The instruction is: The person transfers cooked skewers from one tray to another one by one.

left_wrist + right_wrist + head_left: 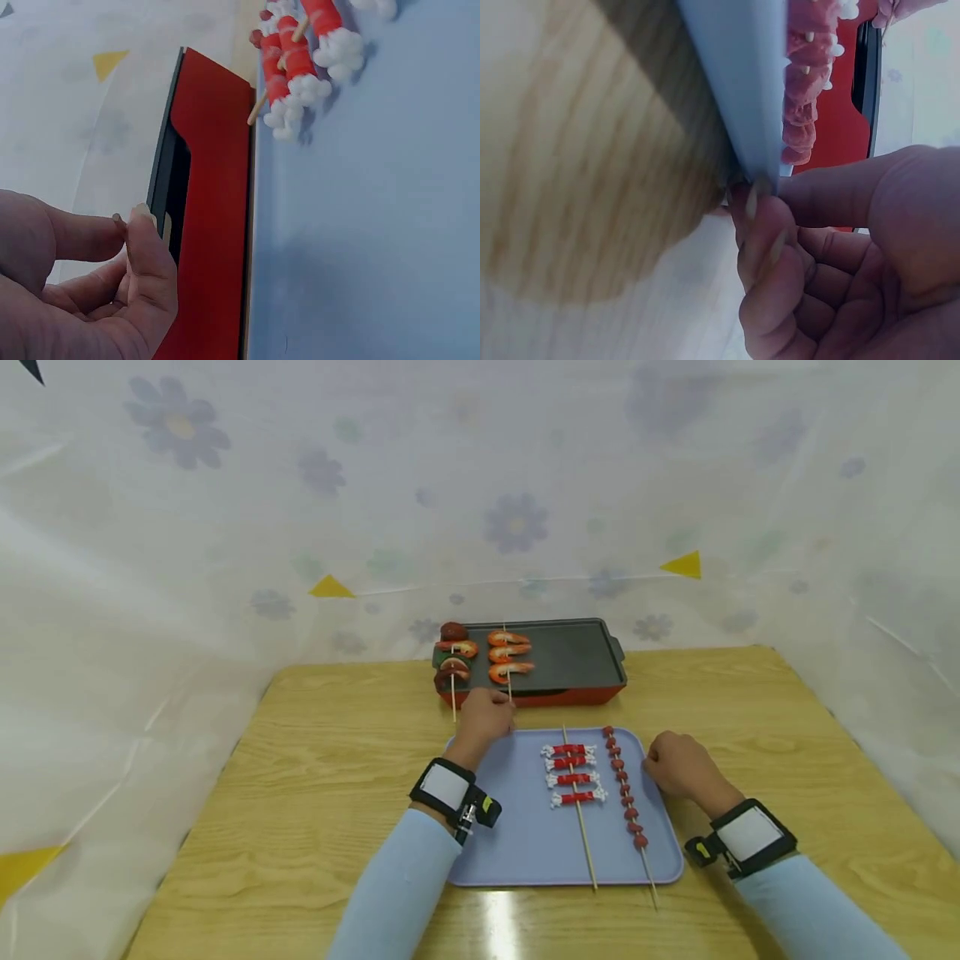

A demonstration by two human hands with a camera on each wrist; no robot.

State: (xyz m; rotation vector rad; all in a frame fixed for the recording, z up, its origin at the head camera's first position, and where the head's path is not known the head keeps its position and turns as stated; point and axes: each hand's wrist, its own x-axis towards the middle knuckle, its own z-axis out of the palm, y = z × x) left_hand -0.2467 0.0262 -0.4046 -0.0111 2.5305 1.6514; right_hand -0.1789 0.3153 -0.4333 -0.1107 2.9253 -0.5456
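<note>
My left hand point(486, 714) is at the front edge of the grill, thumb and finger pinching the stick of a shrimp skewer point(508, 672). Its several orange shrimps lie over the black plate of the red grill point(573, 652). In the left wrist view, the stick's end point(116, 217) pokes up between the fingertips. On the other side, my right hand point(684, 764) grips the right rim of the light blue tray point(510, 843); in the right wrist view the thumb is above the rim point(742, 90) and curled fingers are below.
Left of the shrimps, a mixed skewer point(453, 675) lies on the grill, its stick overhanging the front. On the tray are a skewer of red-and-white pieces point(574, 779) and one of small dark red pieces point(625, 789), sticks crossing the near rim. A flowered curtain point(517, 527) hangs behind the wooden table point(322, 777).
</note>
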